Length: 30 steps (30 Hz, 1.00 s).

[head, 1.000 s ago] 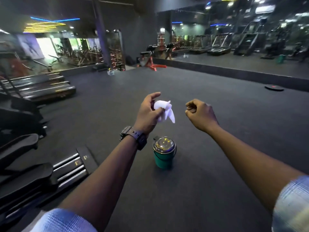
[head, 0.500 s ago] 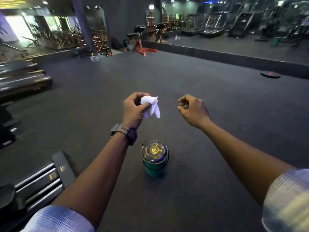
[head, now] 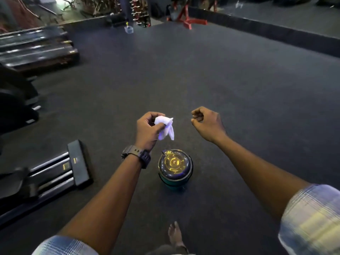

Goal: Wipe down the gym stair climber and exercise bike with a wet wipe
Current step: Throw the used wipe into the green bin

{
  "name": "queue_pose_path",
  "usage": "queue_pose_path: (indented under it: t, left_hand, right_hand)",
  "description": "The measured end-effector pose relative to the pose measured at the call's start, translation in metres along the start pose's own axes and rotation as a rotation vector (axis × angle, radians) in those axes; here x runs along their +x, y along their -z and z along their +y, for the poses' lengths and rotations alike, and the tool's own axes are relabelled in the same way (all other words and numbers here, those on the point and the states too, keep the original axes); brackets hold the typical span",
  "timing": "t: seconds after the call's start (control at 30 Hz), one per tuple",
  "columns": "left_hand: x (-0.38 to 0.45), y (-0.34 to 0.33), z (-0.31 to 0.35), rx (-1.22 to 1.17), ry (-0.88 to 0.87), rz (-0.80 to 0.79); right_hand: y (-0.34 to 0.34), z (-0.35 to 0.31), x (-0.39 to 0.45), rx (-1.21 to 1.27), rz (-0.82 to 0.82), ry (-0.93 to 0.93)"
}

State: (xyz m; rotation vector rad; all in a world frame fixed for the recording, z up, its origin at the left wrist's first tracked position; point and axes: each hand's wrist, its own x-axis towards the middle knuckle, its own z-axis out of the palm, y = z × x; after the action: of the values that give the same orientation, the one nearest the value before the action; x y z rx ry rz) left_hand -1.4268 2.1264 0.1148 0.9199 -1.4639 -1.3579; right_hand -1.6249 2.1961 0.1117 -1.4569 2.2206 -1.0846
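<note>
Left hand (head: pixel 150 129) pinches one wipe (head: pixel 165 127); right hand (head: pixel 207 124) curled, empty.

Your wipe (head: pixel 164 127) looks like soft, crumpled white cloth. The tub's lid (head: pixel 173 163) is glossy plastic. The floor (head: pixel 230 85) is matt and grainy.

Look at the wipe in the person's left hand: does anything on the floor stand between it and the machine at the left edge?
Nothing visible does. The left hand holds the wipe up above the green tub. The floor toward the machine shows bare. The right hand is curled and holds nothing.
</note>
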Motion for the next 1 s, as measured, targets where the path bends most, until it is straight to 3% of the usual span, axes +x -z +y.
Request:
queue_pose_path:
  t: [0.4,0.67,1.0]
  left_hand:
    - [0.101,0.007,-0.054,0.075,0.052,0.038]
    - [0.132,0.010,-0.064,0.084,0.053,0.059]
    - [0.149,0.003,-0.074,0.094,0.093,0.018]
  right_hand:
    - [-0.056,0.027,0.096,-0.028,-0.133,0.016]
    - [-0.074,0.023,0.143,0.000,-0.149,0.097]
    - [-0.082,0.034,0.163,0.013,-0.133,0.055]
